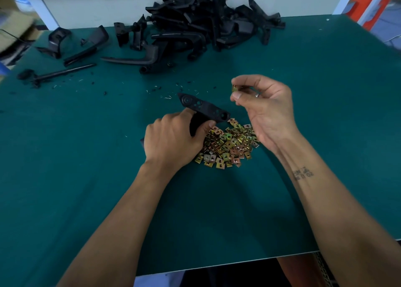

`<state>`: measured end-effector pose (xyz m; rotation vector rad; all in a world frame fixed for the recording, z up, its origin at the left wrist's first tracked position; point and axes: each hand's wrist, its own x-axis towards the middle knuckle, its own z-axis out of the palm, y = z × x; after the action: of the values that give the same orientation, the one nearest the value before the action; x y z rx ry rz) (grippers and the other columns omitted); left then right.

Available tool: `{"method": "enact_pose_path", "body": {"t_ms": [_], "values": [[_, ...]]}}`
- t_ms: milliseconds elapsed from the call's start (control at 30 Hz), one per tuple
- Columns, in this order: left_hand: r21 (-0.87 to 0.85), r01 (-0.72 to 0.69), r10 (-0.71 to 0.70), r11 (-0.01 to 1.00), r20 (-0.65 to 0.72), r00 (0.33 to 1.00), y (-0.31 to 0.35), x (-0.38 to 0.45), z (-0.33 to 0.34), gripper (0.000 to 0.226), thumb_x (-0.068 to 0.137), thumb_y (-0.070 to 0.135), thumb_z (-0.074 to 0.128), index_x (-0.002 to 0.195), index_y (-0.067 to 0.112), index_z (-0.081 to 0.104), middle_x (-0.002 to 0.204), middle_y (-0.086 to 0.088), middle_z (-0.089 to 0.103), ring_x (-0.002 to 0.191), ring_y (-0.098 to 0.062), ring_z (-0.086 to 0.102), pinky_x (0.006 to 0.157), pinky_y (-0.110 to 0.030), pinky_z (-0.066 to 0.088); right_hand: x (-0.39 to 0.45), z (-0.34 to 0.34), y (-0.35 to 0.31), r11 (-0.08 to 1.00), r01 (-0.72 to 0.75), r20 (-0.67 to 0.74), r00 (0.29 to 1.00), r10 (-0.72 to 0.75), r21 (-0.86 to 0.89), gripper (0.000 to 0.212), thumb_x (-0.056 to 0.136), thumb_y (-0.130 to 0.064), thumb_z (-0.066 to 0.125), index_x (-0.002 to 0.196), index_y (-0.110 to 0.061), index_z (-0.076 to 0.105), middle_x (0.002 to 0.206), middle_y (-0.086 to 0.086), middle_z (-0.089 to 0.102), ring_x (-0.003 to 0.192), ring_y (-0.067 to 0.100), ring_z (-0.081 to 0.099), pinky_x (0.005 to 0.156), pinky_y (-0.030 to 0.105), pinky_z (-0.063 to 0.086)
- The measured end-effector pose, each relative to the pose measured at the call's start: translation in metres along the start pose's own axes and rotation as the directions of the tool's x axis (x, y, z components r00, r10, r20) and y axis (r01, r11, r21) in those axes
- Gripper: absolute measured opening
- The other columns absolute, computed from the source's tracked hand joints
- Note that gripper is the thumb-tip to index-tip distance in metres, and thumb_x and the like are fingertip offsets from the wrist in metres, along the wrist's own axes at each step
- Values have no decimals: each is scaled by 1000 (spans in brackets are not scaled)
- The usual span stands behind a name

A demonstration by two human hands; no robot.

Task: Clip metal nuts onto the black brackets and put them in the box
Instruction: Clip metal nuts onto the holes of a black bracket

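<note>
Right now the left hand (171, 139) grips a black bracket (202, 108) just above the nut pile (227, 144), and the right hand (263, 106) pinches one nut (235, 88) beside it, so it should slide on straight, I think.

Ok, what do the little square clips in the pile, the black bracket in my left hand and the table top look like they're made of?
Clips: probably plated sheet metal; they glint gold, green and pink. Bracket: looks like moulded matte black plastic, with crisp holes and raised rings, though coated metal is possible. Table top: a dull teal mat, maybe rubber or vinyl, with no shine.
</note>
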<state>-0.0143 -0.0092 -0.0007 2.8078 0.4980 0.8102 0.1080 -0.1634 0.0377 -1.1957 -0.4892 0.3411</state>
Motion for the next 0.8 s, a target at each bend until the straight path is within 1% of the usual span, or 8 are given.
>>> {"method": "enact_pose_path", "body": {"t_ms": [100, 233, 367, 467, 567, 667, 733, 800], "values": [[4, 4, -4, 1000, 5, 1000, 0, 0, 0, 54, 93, 70, 44, 89, 20, 63, 70, -3, 66, 62, -37, 63, 54, -34, 38, 0, 1, -1, 1000, -16, 14, 1000, 16, -22, 31, 82, 21, 67, 93, -7, 74, 89, 7, 69, 82, 16, 62, 76, 23, 53], [6, 12, -12, 1000, 24, 1000, 0, 1, -1, 55, 93, 72, 41, 93, 21, 64, 74, -3, 68, 67, -38, 64, 56, -37, 44, -1, 0, 2, 989, -10, 73, 997, 21, -149, 37, 81, 19, 70, 92, -16, 78, 91, -1, 75, 89, 10, 66, 83, 22, 54], [28, -12, 12, 1000, 18, 1000, 1, 0, 0, 57, 92, 73, 42, 95, 21, 65, 75, -5, 69, 67, -38, 65, 56, -35, 39, -1, 2, 7, 980, 10, 68, 998, 3, -201, 33, 82, 10, 73, 89, -22, 78, 91, -5, 77, 88, 6, 66, 83, 20, 53], [32, -19, 19, 999, 15, 1000, 1, 0, 0, 57, 93, 73, 42, 96, 21, 65, 75, -5, 69, 67, -39, 65, 57, -35, 37, 0, 3, 8, 978, 25, 32, 999, -19, -207, 24, 89, 4, 71, 92, -20, 77, 89, -6, 76, 80, 4, 63, 78, 20, 50], [41, -20, 20, 999, 16, 1000, 1, 0, 0, 57, 93, 73, 42, 96, 21, 65, 76, -5, 69, 68, -39, 65, 57, -34, 35, -2, 5, 7, 982, 11, 24, 1000, -6, -191, 13, 91, -1, 70, 94, -13, 76, 79, -2, 71, 70, 10, 57, 65, 23, 48], [41, -20, 20, 999, 8, 1000, 0, 0, 1, 57, 92, 73, 41, 97, 22, 65, 77, -6, 69, 69, -40, 65, 58, -35, 33, -4, 9, 9, 979, -16, 8, 1000, 18, -202, 7, 92, -4, 67, 93, -8, 72, 68, -3, 63, 62, 11, 52, 53, 23, 42], [36, -19, 19, 999, 2, 1000, 0, 0, 1, 56, 92, 73, 40, 97, 23, 64, 77, -6, 70, 69, -40, 65, 58, -35, 33, -6, 11, 11, 969, -20, -2, 1000, 20, -246, 8, 92, -6, 67, 90, -12, 73, 69, -4, 63, 65, 11, 52, 53, 25, 41], [30, -10, 10, 999, -3, 1000, 1, 0, 1, 56, 92, 72, 40, 96, 22, 64, 77, -7, 69, 68, -40, 64, 58, -35, 33, -7, 13, 13, 962, -11, 11, 1000, 14, -274, 10, 91, -7, 70, 89, -16, 75, 79, -2, 70, 73, 14, 57, 59, 27, 45]]}}
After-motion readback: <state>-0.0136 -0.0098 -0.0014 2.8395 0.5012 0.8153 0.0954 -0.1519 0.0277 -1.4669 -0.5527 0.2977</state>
